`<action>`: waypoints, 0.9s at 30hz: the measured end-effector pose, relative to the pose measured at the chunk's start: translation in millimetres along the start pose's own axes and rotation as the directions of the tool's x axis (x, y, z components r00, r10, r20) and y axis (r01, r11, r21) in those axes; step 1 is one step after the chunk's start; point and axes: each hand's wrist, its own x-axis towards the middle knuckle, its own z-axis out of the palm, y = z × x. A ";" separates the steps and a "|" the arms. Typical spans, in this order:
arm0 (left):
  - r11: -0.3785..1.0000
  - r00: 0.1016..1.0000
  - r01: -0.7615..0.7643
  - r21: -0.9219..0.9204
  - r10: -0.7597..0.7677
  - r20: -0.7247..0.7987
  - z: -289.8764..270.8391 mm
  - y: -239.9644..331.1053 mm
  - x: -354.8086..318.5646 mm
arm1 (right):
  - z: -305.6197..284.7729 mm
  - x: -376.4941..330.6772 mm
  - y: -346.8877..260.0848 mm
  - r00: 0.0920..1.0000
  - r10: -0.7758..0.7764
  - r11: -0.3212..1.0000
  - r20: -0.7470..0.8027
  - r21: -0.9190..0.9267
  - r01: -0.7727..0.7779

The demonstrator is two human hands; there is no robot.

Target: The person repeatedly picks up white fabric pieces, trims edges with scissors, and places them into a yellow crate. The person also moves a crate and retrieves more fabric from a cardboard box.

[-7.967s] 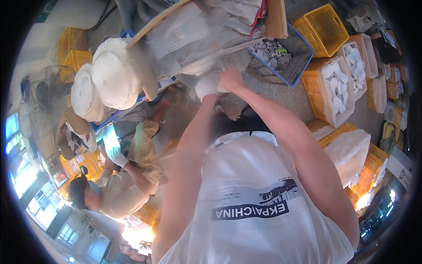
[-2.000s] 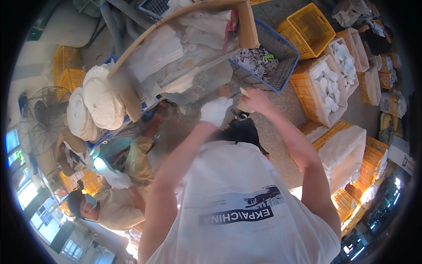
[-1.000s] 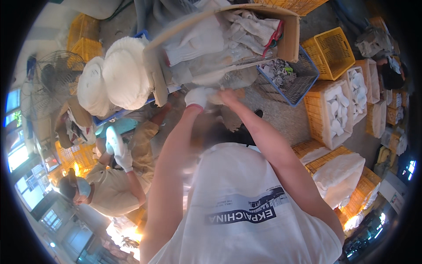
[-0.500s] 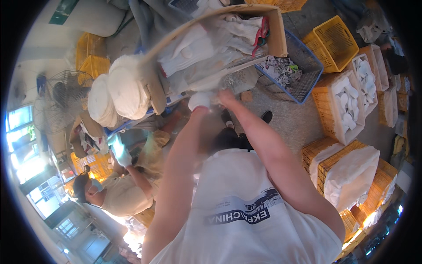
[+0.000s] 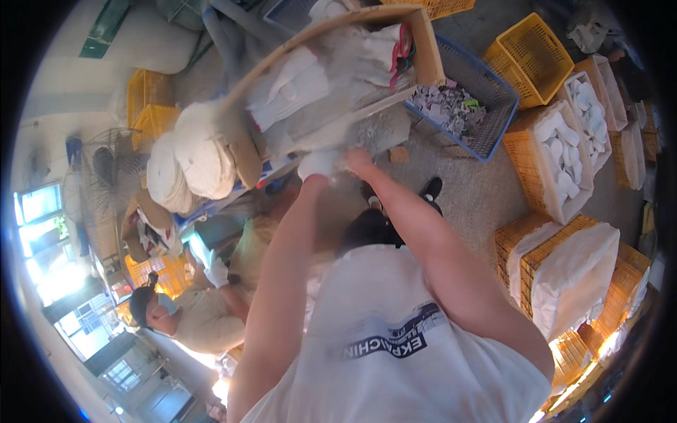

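My left hand, in a white glove, is closed against the near rim of a large cardboard box. My bare right hand is right beside it, touching a grey sheet along the same rim. Motion blur hides the fingers of my right hand. The box is packed with folded white cloth pieces, and something red lies near its far corner.
A blue crate of mixed scraps stands to the right of the box. Yellow crates of white pieces line the right side. White fabric rolls lie left. A seated co-worker in a white glove works at lower left.
Both my hands have stayed together at the box's near rim. The view has shifted, so the box now sits higher and more to the right.
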 end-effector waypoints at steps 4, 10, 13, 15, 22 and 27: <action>0.994 0.986 -0.070 0.082 0.081 -0.143 20.3 -1.4 -0.3 | -39.1 -4.6 -20.8 0.962 -0.126 0.881 0.243 -0.417 0.221; 0.992 0.991 0.123 -0.013 -0.123 0.045 33.7 -6.6 22.4 | -37.5 1.4 -33.2 0.995 0.009 0.937 0.098 -0.348 0.025; 0.983 0.980 0.181 -0.023 -0.178 0.086 33.0 -10.7 16.9 | -14.8 -1.0 -25.5 0.998 0.023 0.959 0.060 -0.282 -0.005; 0.996 0.995 0.087 0.005 -0.087 0.050 28.4 -11.0 8.9 | -12.7 -3.0 -20.7 0.989 0.047 0.966 0.142 -0.260 -0.009; 1.000 0.996 0.029 0.011 -0.030 0.082 3.5 -5.6 -12.8 | -28.0 -24.2 -21.3 0.980 -0.151 0.935 0.130 -0.302 0.185; 0.996 0.999 0.011 0.093 -0.015 0.049 12.9 -20.4 4.2 | -2.4 -9.5 -18.4 0.972 -0.201 0.939 0.122 -0.258 0.226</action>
